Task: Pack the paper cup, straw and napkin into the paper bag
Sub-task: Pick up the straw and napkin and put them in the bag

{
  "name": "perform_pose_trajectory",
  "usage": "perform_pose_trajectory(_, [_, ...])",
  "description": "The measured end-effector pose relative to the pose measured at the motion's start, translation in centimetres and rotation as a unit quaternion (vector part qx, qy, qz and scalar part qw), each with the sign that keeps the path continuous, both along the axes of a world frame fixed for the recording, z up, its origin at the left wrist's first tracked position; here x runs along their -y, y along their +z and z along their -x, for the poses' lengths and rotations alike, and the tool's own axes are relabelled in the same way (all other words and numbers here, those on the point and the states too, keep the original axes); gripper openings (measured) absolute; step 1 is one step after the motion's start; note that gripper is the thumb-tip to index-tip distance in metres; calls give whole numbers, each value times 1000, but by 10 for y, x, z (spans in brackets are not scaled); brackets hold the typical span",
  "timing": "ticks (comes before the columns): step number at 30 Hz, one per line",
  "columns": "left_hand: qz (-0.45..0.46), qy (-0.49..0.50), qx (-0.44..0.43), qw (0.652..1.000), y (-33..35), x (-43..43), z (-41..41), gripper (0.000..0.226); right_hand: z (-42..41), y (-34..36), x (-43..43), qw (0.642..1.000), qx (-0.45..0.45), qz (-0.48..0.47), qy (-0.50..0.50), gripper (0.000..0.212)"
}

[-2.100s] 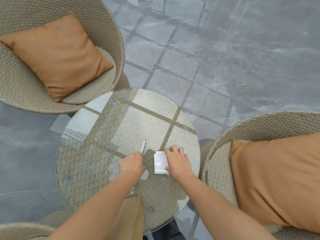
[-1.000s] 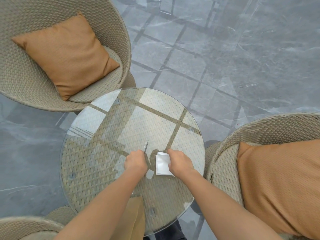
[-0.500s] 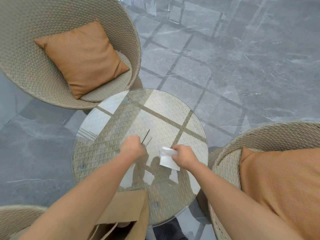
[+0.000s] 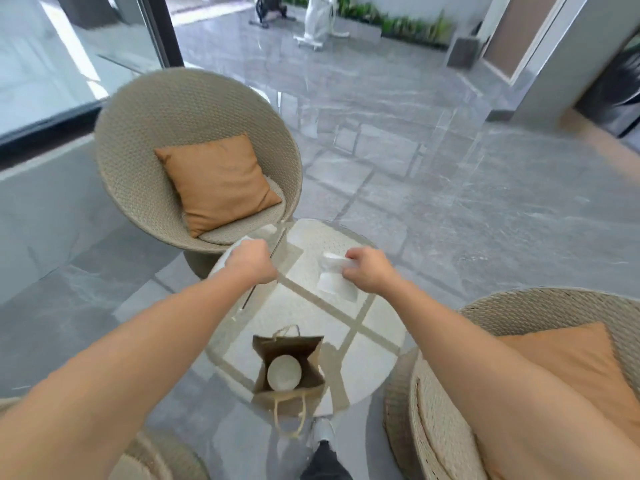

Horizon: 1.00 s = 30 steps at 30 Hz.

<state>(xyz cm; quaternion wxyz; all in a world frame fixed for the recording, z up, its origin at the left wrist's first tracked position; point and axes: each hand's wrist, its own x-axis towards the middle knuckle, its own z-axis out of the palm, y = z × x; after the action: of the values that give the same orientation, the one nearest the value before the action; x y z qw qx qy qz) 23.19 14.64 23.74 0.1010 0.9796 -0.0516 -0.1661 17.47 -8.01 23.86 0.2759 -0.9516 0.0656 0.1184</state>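
Observation:
A brown paper bag (image 4: 273, 346) stands open near the front edge of the round glass table (image 4: 377, 344). Inside it sits the white paper cup (image 4: 284, 372), seen from above. My left hand (image 4: 251, 263) is closed in a fist over the table's far left; a thin straw (image 4: 250, 297) pokes down from under it. My right hand (image 4: 369, 273) pinches a white folded napkin (image 4: 334, 280), lifted above the glass to the right. Both hands are beyond the bag.
A wicker chair (image 4: 145, 133) with an orange cushion (image 4: 216, 183) stands behind the table on the left. Another wicker chair (image 4: 540, 313) with an orange cushion (image 4: 568, 372) is at the right. My shoe (image 4: 322, 433) shows under the table.
The view tilted up and back, so the bag with the cup now shows. Both hands lifted off the glass, the left with the straw, the right with the napkin.

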Motion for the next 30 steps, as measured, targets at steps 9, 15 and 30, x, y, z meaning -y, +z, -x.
perform_pose_trajectory(9, [64, -8, 19, 998, 74, -53, 87, 10, 94, 89, -47, 994, 48, 70, 68, 22])
perform_pose_trajectory(15, [123, 10, -45, 991, 86, -61, 132, 15, 138, 109, -68, 988, 37, 106, 101, 25])
perform_pose_trajectory(30, [304, 162, -105, 933, 43, -42, 183, 13, 130, 21, -131, 994, 23, 94, 49, 21])
